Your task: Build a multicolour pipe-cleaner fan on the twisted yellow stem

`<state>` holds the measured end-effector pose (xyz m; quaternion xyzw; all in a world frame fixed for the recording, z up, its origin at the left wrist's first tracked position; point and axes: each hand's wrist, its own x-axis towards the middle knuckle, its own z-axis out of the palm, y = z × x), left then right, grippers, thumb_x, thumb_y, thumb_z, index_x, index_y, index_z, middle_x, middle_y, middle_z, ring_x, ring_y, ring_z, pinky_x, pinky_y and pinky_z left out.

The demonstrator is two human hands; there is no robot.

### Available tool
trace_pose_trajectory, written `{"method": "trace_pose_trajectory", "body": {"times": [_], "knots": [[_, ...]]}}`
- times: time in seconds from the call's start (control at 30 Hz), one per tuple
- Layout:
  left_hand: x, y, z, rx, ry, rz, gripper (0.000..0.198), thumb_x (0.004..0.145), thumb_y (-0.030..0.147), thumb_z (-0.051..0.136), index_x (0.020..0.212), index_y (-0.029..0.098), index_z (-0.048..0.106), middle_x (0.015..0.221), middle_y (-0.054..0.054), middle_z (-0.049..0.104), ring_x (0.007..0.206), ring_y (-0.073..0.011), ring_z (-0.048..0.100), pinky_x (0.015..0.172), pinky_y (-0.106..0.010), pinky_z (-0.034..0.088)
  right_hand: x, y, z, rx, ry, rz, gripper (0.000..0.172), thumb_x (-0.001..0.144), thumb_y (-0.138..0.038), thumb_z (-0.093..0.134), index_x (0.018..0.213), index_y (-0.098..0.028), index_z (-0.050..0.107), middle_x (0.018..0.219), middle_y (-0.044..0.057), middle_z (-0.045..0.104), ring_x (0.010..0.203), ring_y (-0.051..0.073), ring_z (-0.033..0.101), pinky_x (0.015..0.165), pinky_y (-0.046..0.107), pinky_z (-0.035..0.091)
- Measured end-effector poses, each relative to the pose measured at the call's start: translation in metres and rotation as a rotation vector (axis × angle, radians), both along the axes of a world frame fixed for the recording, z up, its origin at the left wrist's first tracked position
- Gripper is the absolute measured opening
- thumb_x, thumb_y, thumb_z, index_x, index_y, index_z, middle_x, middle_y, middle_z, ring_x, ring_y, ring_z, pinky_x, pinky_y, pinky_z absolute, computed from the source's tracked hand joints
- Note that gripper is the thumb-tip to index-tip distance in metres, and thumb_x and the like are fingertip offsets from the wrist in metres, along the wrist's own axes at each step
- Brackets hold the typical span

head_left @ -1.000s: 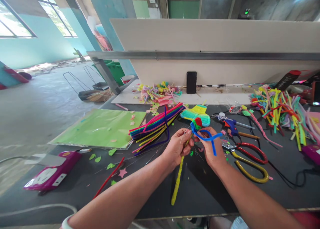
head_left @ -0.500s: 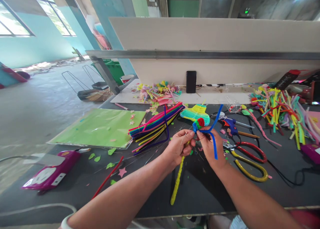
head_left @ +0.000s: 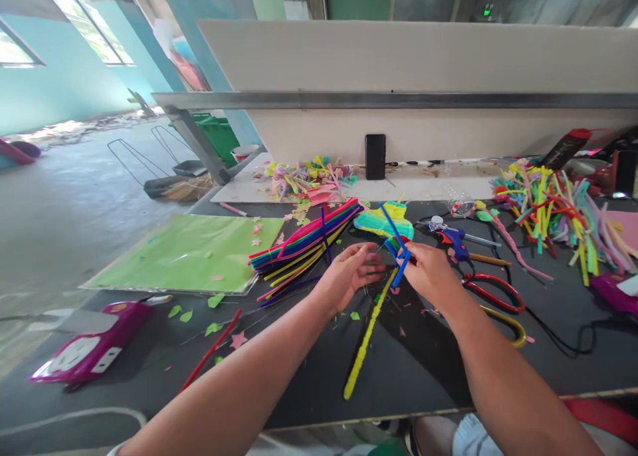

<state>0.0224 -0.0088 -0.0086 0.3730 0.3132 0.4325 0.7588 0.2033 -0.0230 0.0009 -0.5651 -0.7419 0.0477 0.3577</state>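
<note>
Head camera gives me a dark tabletop (head_left: pixel 428 383) with a fanned bundle of multicoloured fuzzy pipe cleaners (head_left: pixel 305 240) beyond the left hand (head_left: pixel 351 275), a flat yellow-and-turquoise fuzzy piece (head_left: pixel 383 225) just past both hands, and a blue glue gun (head_left: pixel 456 242) off to the right. Scissors with red and yellow loop handles (head_left: pixel 521 301) lie partly hidden behind the right forearm. I see a slender yellow fuzzy stem (head_left: pixel 367 340), tilted, its lower end toward me; at its top, a bright blue fuzzy pipe cleaner (head_left: pixel 392 223) forms crossing lengths beside a small red-and-green bit (head_left: pixel 399 241). The right hand (head_left: pixel 431 270) pinches the blue there. Just left of the stem, the left hand's fingers are loosely spread.
</note>
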Motion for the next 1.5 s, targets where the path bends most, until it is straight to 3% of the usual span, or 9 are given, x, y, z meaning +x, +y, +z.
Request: {"method": "trace_pose_trajectory", "body": {"times": [0.27,0.4,0.53,0.63,0.77,0.97,1.13,1.3,1.5], "knots": [[0.006,-0.008,-0.001,0.573,0.642,-0.045,0.020,0.073,0.010,0.050,0.076,0.018,0.068,0.083,-0.005,0.069,0.085,-0.0189,0.064,0.086,-0.034,0.048,0.026,-0.002,0.028,-0.049,0.081,-0.127,0.008,0.075,-0.022,0.056,0.072,-0.020,0.064,0.058,0.001,0.064,0.060,0.017,0.059,0.057,0.026,0.038],[0.001,-0.044,0.015,1.128,0.729,-0.542,0.037,0.081,0.020,0.051,0.115,0.025,0.062,0.124,-0.008,0.059,0.119,-0.0238,0.050,0.103,-0.037,0.034,0.042,-0.002,0.033,-0.022,0.139,-0.139,0.007,0.073,-0.020,0.058,0.075,-0.021,0.065,0.058,0.001,0.065,0.061,0.018,0.060,0.057,0.026,0.039],[-0.005,-0.045,0.013,1.366,0.757,-0.883,0.060,0.080,0.039,0.058,0.137,0.030,0.040,0.141,-0.007,0.043,0.132,-0.0257,0.034,0.112,-0.042,0.015,0.042,-0.004,0.032,-0.058,0.177,-0.094,0.007,0.073,-0.021,0.058,0.075,-0.020,0.064,0.057,0.001,0.064,0.057,0.017,0.059,0.056,0.025,0.038],[-0.006,0.001,0.002,1.423,0.868,-0.787,0.060,0.076,0.045,0.061,0.132,0.028,0.047,0.140,-0.010,0.044,0.131,-0.0273,0.035,0.111,-0.044,0.014,0.035,-0.005,0.029,-0.075,0.190,-0.023,0.008,0.075,-0.020,0.056,0.074,-0.019,0.064,0.058,0.001,0.064,0.057,0.016,0.058,0.056,0.024,0.038],[-0.015,0.059,0.000,1.339,1.125,-0.377,0.050,0.082,0.035,0.054,0.130,0.022,0.049,0.139,-0.011,0.044,0.129,-0.0245,0.038,0.110,-0.043,0.020,0.024,-0.004,0.020,-0.073,0.159,0.054,0.013,0.078,-0.019,0.053,0.073,-0.019,0.065,0.062,0.001,0.064,0.060,0.015,0.057,0.056,0.023,0.037],[-0.035,0.031,0.020,0.969,0.965,0.294,0.034,0.086,0.025,0.043,0.114,0.020,0.059,0.103,-0.008,0.065,0.092,-0.0187,0.061,0.086,-0.033,0.046,0.003,-0.007,0.003,-0.109,0.093,0.203,0.011,0.075,-0.016,0.056,0.073,-0.020,0.065,0.068,0.001,0.066,0.064,0.016,0.058,0.058,0.024,0.037],[-0.021,-0.001,0.028,1.120,0.950,0.032,0.023,0.079,0.017,0.050,0.096,0.019,0.065,0.101,-0.009,0.063,0.098,-0.0202,0.057,0.088,-0.032,0.044,-0.009,-0.004,-0.006,-0.197,0.094,0.305,0.017,0.076,-0.015,0.054,0.083,-0.022,0.067,0.078,0.002,0.069,0.075,0.019,0.062,0.064,0.025,0.040],[-0.010,0.015,0.015,1.319,1.085,-0.181,0.023,0.073,0.017,0.059,0.094,0.021,0.067,0.101,-0.010,0.065,0.101,-0.0248,0.055,0.094,-0.040,0.036,-0.011,0.001,-0.013,-0.252,0.037,0.236,0.012,0.073,-0.015,0.055,0.074,-0.020,0.066,0.066,0.000,0.065,0.067,0.017,0.059,0.054,0.022,0.033],[-0.005,0.026,-0.014,1.233,0.979,-0.115,0.003,0.070,0.019,0.064,0.070,0.020,0.066,0.084,-0.007,0.068,0.090,-0.0220,0.058,0.090,-0.038,0.037,-0.015,0.000,-0.013,-0.261,-0.009,0.192,0.007,0.072,-0.015,0.057,0.068,-0.020,0.062,0.064,0.001,0.063,0.060,0.014,0.055,0.054,0.023,0.031]]}}
